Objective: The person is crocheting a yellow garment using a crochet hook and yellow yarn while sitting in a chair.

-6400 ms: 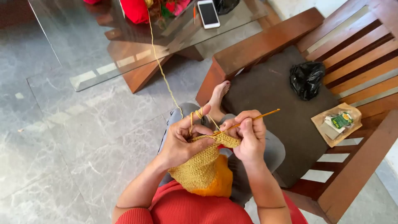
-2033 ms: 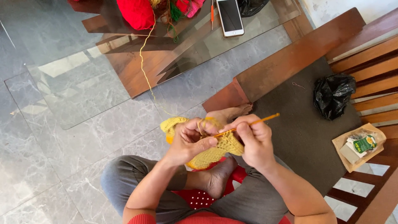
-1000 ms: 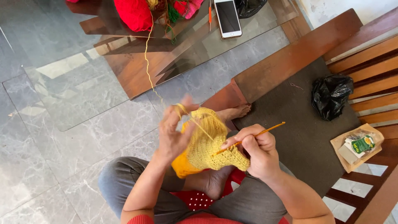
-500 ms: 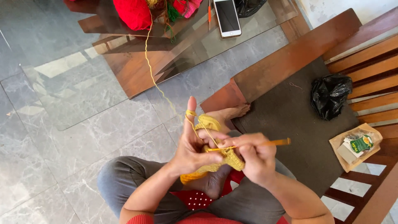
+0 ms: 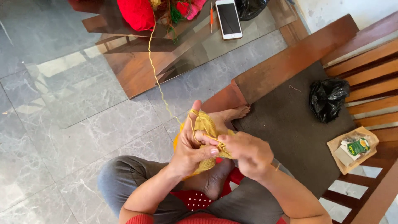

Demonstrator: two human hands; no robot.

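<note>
Both hands meet over the lap, closed on a piece of yellow crochet work [image 5: 206,126]. The left hand [image 5: 191,145] pinches the fabric between thumb and fingers, with its forefinger raised and a strand of yellow yarn [image 5: 156,79] looped over it. The right hand [image 5: 247,152] is curled shut on the near edge of the same piece, and only the tip of an orange crochet hook [image 5: 276,166] pokes out behind its wrist, so most of the hook is hidden. The crochet work sits between the two hands, above a bare foot [image 5: 233,113] and crossed legs in grey trousers [image 5: 124,180]. From the raised finger the yarn runs up and away to a glass-topped counter [image 5: 74,62], where it reaches a red ball of yarn [image 5: 135,13] beside a tangle of coloured threads [image 5: 182,8]. A white smartphone [image 5: 228,18] lies face up on the same glass, with a thin orange hook [image 5: 211,14] just beside it. To the right, on a dark seat cushion [image 5: 290,132] of a wooden bench, lie a crumpled black plastic bag [image 5: 328,98] and a small brown paper packet [image 5: 352,148].
</note>
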